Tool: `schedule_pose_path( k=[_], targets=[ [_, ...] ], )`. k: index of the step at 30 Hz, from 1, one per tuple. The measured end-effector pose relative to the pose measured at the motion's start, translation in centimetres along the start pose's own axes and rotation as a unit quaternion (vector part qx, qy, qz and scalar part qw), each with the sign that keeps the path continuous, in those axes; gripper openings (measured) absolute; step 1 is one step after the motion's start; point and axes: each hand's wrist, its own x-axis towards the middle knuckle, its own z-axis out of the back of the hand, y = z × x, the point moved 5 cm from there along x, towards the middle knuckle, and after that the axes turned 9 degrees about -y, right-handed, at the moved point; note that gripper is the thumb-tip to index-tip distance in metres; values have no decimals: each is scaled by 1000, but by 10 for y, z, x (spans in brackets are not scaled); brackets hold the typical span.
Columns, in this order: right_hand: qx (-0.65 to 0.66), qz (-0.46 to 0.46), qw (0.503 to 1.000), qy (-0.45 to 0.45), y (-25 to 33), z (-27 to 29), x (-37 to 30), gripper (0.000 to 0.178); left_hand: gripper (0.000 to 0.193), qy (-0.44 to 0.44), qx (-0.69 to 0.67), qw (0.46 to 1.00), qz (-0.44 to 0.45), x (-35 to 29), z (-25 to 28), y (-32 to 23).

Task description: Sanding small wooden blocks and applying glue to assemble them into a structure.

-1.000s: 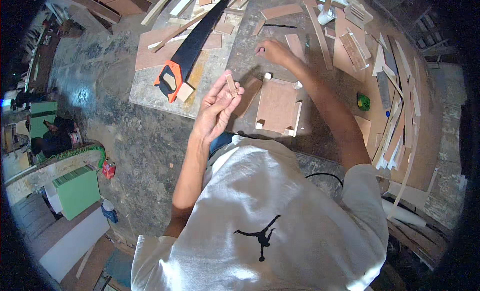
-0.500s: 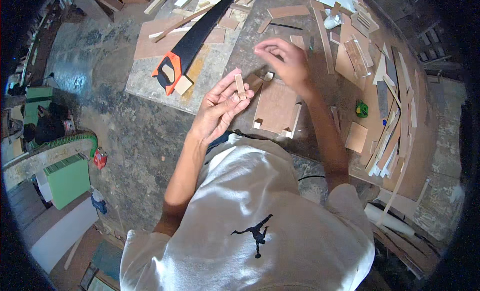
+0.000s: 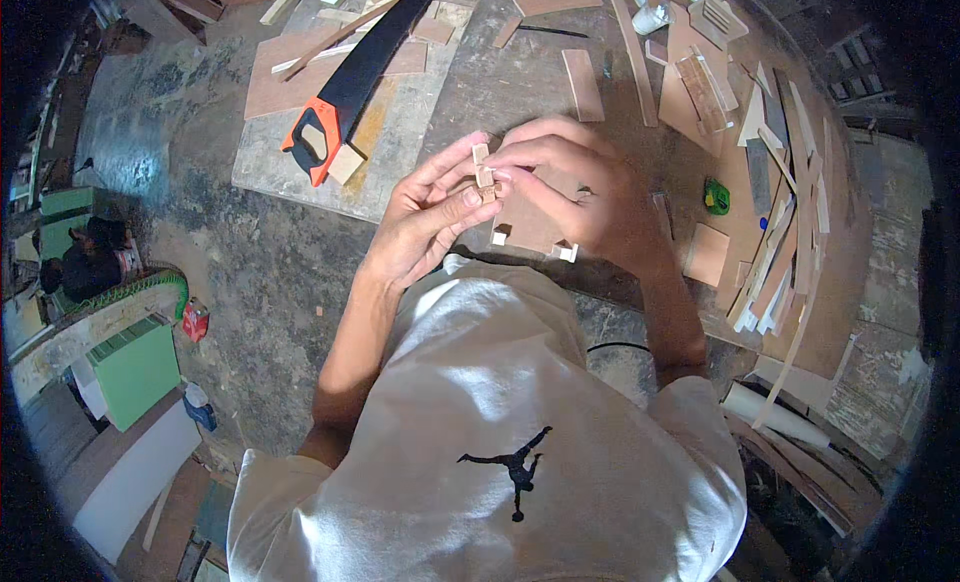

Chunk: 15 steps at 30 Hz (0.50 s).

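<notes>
From my chest: handsaw (image 3: pixel 365 77) out at 11, well apart from the work. Left hand (image 3: pixel 415 222) nearer in, also 11: palm up-ish, fingers curled, thumb and fingers pinching a small wooden strip (image 3: pixel 481 162) at 12. Left forearm angles up toward 1, wrist fairly straight. Strip stands near-upright, small block (image 3: pixel 488 194) at its 6 o'clock end; can't tell if they're joined. I'd judge the strip light, stiff, dry, not slippery; thin enough to snap if bent, so I'd hold it by the long sides, near the block. Panel (image 3: pixel 530 220) behind and below, partly under my right hand (image 3: pixel 585 187) at 1. That forearm points to 11, palm turned inward, thumb and forefinger close at the strip's 3 o'clock side; can't tell whether they grip.
</notes>
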Motion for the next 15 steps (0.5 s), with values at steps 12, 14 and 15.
schedule_pose_path(
  k=[12, 14, 15],
  targets=[
    [-26, 21, 998, 55, 0, 1, 4, 16, 56, 11, -8, 1000, 17, 3, 1, 3],
    [-49, 45, 996, 55, 1, 1, 4, 16, 56, 15, -14, 1000, 20, 3, 2, 4],
    [-38, 49, 997, 51, 1, 1, 5, 16, 57, 19, -20, 999, 21, 3, 3, 5]
  ],
)
